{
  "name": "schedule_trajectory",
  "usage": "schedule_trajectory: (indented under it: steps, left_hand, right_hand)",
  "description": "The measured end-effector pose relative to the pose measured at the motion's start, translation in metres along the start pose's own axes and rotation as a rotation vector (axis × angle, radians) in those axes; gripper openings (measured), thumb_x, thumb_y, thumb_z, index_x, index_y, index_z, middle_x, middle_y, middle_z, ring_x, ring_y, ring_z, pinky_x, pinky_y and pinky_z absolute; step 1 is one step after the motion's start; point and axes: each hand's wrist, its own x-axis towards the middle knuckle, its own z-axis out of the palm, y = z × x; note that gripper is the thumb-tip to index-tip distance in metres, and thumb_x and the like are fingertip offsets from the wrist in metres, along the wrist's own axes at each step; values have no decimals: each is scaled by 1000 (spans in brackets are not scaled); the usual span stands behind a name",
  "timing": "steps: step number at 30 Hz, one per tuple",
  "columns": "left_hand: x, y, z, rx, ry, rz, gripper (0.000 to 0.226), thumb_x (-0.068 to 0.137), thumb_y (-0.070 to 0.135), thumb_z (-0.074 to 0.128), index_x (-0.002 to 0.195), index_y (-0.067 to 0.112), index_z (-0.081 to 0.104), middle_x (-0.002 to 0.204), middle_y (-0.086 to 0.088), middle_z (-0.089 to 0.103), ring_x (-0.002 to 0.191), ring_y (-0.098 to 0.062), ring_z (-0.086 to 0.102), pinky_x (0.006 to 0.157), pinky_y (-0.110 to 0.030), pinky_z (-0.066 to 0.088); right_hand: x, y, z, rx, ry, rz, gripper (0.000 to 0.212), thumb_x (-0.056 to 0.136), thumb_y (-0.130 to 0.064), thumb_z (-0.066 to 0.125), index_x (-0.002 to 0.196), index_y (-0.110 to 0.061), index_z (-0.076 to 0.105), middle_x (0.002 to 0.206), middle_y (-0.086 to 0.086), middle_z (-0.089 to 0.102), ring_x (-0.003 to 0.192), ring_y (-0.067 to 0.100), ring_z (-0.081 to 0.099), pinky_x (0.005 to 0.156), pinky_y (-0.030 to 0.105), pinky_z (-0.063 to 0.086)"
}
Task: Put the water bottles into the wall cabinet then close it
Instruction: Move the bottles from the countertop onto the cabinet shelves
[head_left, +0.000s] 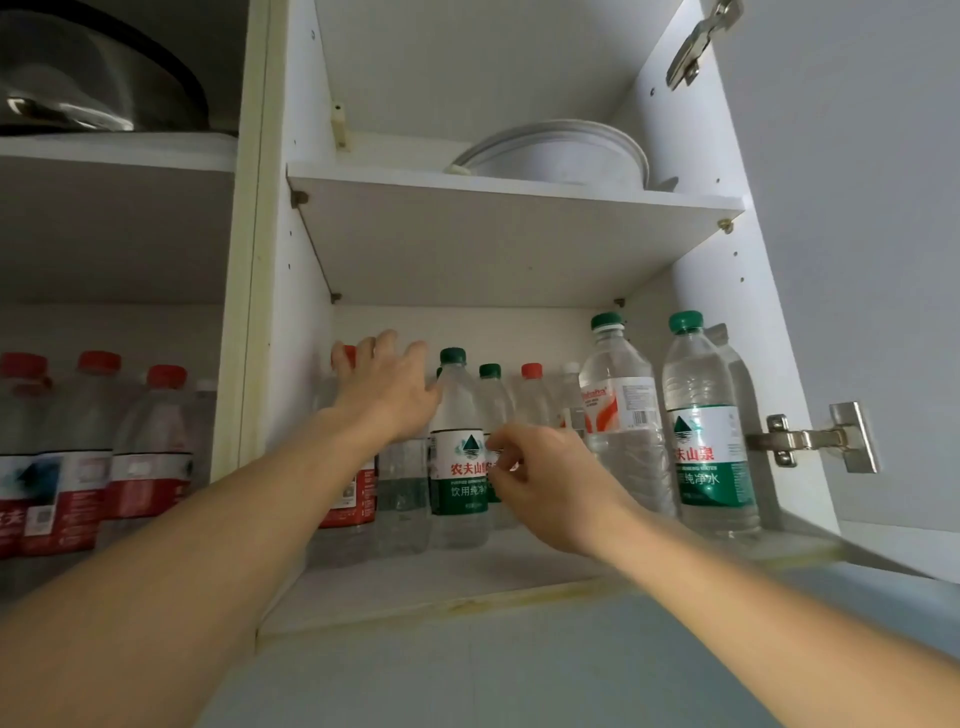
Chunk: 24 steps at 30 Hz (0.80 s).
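The wall cabinet (441, 582) stands open, with several water bottles in a row on its lower shelf. My left hand (384, 395) reaches in at the left, fingers spread against the top of a red-labelled bottle (356, 499). My right hand (550, 483) hovers with loosely curled fingers just right of a green-labelled bottle (460, 467), and I see nothing held in it. Behind stand another green-capped bottle (490, 371) and a red-capped one (531, 371). Two taller bottles (621, 410) (706, 441) stand at the right.
The cabinet door (883, 260) is swung open to the right on its hinge (810, 439). White bowls (561, 156) sit on the upper shelf. The left compartment holds several red-labelled bottles (150, 441), with a metal pot (93, 78) on the shelf above.
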Motion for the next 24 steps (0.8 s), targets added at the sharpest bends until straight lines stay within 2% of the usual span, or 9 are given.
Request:
schedule_trajectory:
  steps: [2,4,6,8,13,15,18,22,24]
  left_hand:
    - [-5,15,-6,-158,131,15,52,101,42,49,148,18,43,155,-14,36,144,-34,32,120,-53,19]
    - [-13,36,-10,-412,218,37,47,100,35,53,143,16,47,147,-12,43,136,-30,42,112,-43,34]
    - [-22,64,-13,-659,168,75,49,100,36,56,144,17,45,144,-8,44,131,-24,47,103,-35,40]
    - [-32,94,-12,-840,23,140,63,98,47,58,150,19,35,147,-5,42,129,-21,49,104,-38,44]
    - [-54,147,-1,-1099,-306,163,105,87,53,73,161,28,3,159,-1,38,132,-14,46,110,-37,41]
    - [-59,158,7,-1123,-354,115,118,84,42,81,160,30,-8,163,-1,33,142,-14,41,113,-33,36]
    - [-63,163,18,-1058,-363,120,128,83,29,83,158,30,-20,167,4,23,147,-11,30,110,-24,25]
    - [-57,155,18,-1025,-406,131,132,83,24,83,155,36,-27,168,4,19,151,-16,26,117,-50,37]
    - [-53,149,18,-984,-434,126,134,84,24,82,152,38,-33,169,3,18,151,-19,28,114,-52,41]
  right_hand:
    - [-19,-1,-24,-46,241,-128,24,96,-10,57,114,-18,70,97,-9,68,90,11,66,79,25,53]
    - [-34,5,-48,-43,483,-165,21,90,-5,60,105,-17,68,98,-11,62,89,11,61,76,26,50]
    - [-45,19,-66,-25,659,-108,27,85,0,60,107,-17,63,107,-9,56,99,14,59,80,25,46]
    - [-55,37,-77,-33,721,24,39,83,0,60,117,-18,57,120,-3,50,115,19,52,86,23,37]
    - [-76,77,-76,-101,516,394,74,90,-15,67,152,-20,28,146,12,35,130,37,42,101,43,39]
    - [-78,84,-76,-10,396,496,84,92,-18,67,158,-22,14,149,15,42,119,34,54,89,39,44]
    - [-75,96,-79,25,275,510,73,89,-19,69,147,-32,27,114,5,67,87,22,67,70,38,52]
    - [-62,106,-90,109,89,454,58,82,-24,81,122,-51,48,105,-15,72,96,5,68,89,37,55]
    - [-53,108,-92,173,-8,391,51,82,-20,84,102,-59,59,97,-25,74,92,-8,68,81,23,51]
